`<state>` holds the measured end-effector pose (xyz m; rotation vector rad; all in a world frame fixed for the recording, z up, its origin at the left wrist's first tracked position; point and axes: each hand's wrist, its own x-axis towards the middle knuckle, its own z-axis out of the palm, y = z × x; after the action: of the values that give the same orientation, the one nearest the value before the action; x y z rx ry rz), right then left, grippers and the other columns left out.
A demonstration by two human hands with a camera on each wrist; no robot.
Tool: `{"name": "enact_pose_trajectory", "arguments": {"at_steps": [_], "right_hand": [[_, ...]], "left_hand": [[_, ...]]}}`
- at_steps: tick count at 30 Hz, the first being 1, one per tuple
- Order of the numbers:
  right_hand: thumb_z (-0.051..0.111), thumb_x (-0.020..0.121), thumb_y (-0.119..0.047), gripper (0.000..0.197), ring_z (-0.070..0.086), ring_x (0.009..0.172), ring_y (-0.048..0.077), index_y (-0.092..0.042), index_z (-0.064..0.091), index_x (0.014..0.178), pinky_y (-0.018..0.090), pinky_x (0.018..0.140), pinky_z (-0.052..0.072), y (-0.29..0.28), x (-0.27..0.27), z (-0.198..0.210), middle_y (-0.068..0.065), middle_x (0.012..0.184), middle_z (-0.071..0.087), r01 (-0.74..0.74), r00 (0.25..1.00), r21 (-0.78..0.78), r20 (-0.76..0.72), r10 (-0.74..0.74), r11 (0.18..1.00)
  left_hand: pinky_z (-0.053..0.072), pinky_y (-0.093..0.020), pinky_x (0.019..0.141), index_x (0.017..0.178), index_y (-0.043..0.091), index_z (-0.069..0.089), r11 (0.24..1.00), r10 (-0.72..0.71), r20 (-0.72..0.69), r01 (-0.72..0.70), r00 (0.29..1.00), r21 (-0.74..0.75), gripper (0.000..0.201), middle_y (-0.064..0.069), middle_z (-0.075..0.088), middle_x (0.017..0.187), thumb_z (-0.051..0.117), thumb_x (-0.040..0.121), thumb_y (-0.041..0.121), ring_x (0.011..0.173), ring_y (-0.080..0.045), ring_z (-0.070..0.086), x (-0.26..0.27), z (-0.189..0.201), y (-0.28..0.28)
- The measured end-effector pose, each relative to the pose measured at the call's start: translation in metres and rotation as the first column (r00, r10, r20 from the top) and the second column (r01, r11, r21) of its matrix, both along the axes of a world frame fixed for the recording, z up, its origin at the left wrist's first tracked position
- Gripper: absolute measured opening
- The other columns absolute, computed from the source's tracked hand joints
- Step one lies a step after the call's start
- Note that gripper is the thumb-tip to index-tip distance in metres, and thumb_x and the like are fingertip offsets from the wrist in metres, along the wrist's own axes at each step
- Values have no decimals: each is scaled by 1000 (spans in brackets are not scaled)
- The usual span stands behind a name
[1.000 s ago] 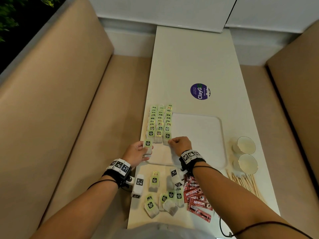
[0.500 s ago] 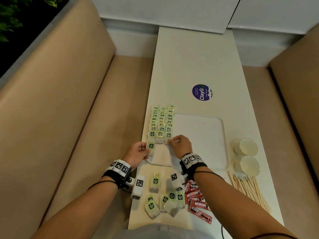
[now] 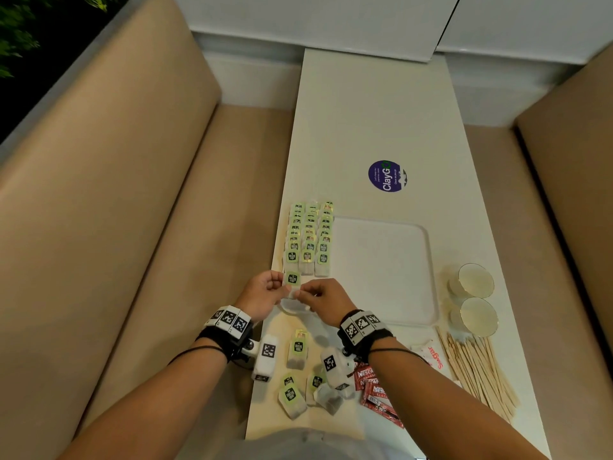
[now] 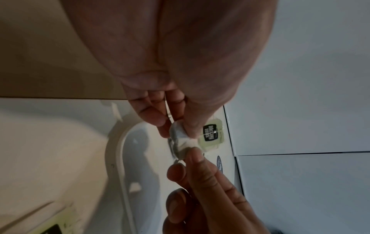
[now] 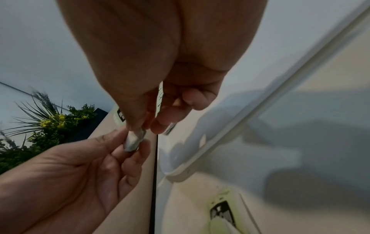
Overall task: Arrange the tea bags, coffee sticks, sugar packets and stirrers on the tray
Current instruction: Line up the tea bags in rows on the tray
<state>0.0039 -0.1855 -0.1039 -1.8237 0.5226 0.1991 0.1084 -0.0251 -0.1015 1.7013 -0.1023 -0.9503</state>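
Observation:
Three rows of green-tagged tea bags [image 3: 309, 237] lie along the left side of the white tray [image 3: 384, 270]. Over the tray's near left corner both hands pinch one tea bag [image 3: 292, 281] [image 4: 185, 140] [image 5: 134, 140] between them. My left hand [image 3: 265, 292] [image 4: 170, 120] holds it from the left, my right hand [image 3: 323, 298] [image 5: 148, 125] from the right. Loose tea bags [image 3: 297, 351] lie on the table near me. Red coffee sticks [image 3: 374, 390], a sugar packet [image 3: 429, 353] and wooden stirrers [image 3: 477, 370] lie at the near right.
Two paper cups [image 3: 474, 295] lie on their sides right of the tray. A round purple sticker [image 3: 386, 175] sits on the table beyond it. Beige bench seats [image 3: 139, 247] flank the narrow white table [image 3: 371, 111]. The tray's right part is bare.
My right hand moved left from the third row's end to meet my left hand. Both now pinch the tea bag that my left hand alone held before.

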Motion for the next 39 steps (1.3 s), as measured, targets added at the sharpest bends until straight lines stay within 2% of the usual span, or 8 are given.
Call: {"name": "enact_pose_trajectory", "arguments": {"at_steps": [4, 7, 15, 19, 22, 27, 32, 39], "right_hand": [[71, 93, -30, 17, 59, 65, 8, -17, 78, 84, 26, 65, 50, -3, 8, 2, -2, 74, 70, -1, 1000, -23, -26, 0, 1000], [70, 94, -30, 18, 58, 62, 4, -17, 78, 84, 22, 67, 48, -6, 16, -1, -7, 70, 69, 22, 997, -78, -66, -27, 997], [65, 94, -22, 27, 61, 71, 16, -7, 76, 76, 27, 71, 50, -5, 38, -5, 9, 78, 74, -5, 978, -191, -205, -34, 982], [65, 93, -24, 28, 68, 75, 21, -9, 77, 72, 30, 74, 54, -1, 45, -4, 8, 74, 74, -10, 969, -228, -243, -47, 974], [66, 91, -25, 31, 65, 68, 19, -9, 76, 67, 29, 70, 53, 1, 49, -2, 6, 68, 72, -2, 965, -254, -253, -65, 967], [66, 91, -33, 41, 55, 56, 16, -11, 67, 56, 30, 60, 51, 1, 46, 0, 0, 54, 60, 14, 957, -295, -272, -98, 955], [61, 95, -40, 41, 71, 66, 21, -13, 74, 68, 37, 77, 61, -12, 24, 8, 2, 67, 73, 27, 962, -259, -256, -95, 965], [63, 96, -40, 27, 65, 54, 8, -17, 74, 88, 27, 64, 58, -30, -23, 50, -1, 73, 74, -109, 973, -205, -224, 61, 973]], "left_hand": [[49, -27, 68, 106, 12, 65, 1000, 29, -21, -29, 999, 4, 21, -10, 75, 94, 74, 88, 6, 76, -14, 64, 1, 0, 4], [50, -30, 70, 109, 17, 63, 995, 94, -35, -93, 995, 32, 27, -4, 73, 93, 75, 87, 7, 77, -15, 62, 4, -1, 10], [48, -25, 64, 108, 16, 65, 988, 104, 3, -104, 995, 118, 23, -5, 73, 97, 73, 89, 8, 81, -14, 64, 6, -3, 33], [49, -25, 64, 109, 15, 67, 988, 91, -12, -88, 996, 127, 23, -6, 75, 99, 73, 89, 8, 81, -14, 67, 4, -4, 41], [50, -27, 65, 108, 15, 68, 989, 69, -12, -67, 998, 134, 22, -9, 75, 99, 73, 88, 8, 80, -16, 66, 3, -6, 45], [51, -29, 73, 102, 21, 71, 981, -38, 67, 25, 997, 191, 13, -4, 75, 92, 73, 90, 15, 82, -15, 68, 0, -3, 49], [56, -29, 86, 101, 22, 71, 953, -197, 117, 162, 973, 258, 11, -3, 74, 93, 73, 90, 20, 89, -17, 69, -12, 4, 50], [48, -19, 67, 102, 19, 66, 842, -482, 52, 446, 875, 303, 22, 3, 62, 78, 79, 84, 23, 70, -8, 58, -35, 3, 41]]}}
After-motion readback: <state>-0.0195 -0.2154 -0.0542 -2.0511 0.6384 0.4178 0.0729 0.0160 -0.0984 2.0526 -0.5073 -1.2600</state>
